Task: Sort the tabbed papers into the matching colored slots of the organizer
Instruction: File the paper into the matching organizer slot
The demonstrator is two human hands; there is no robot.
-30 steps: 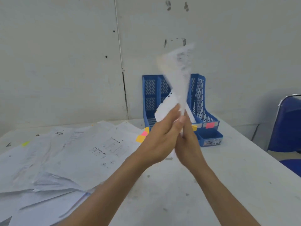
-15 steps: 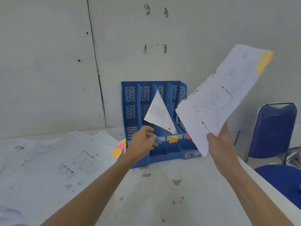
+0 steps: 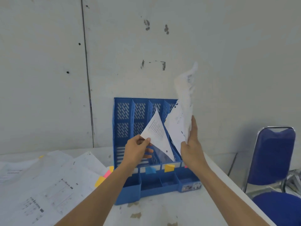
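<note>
Blue organizer [image 3: 123, 128], mid-frame on the table [image 3: 154, 214]: left hand [image 3: 138, 149] pinches the sheet [image 3: 156, 129] leaning in a middle slot. The right hand [image 3: 192, 144] grips a second sheet [image 3: 180, 121] upright beside it, likely next slid into its matching slot.

Left hand [image 3: 136, 149] pinching sheet [image 3: 156, 131] in blue organizer [image 3: 123, 111], right hand [image 3: 192, 147] holding blurred paper [image 3: 184, 101]

A plain office or work room: a blue file organizer [image 3: 123, 128] in the middle of a stained white bench [image 3: 154, 214], printed papers [image 3: 48, 185] at lower left (some with coloured tabs), a blue padded chair [image 3: 273, 152] at right, a bare marked wall [image 3: 211, 38] behind.
</note>
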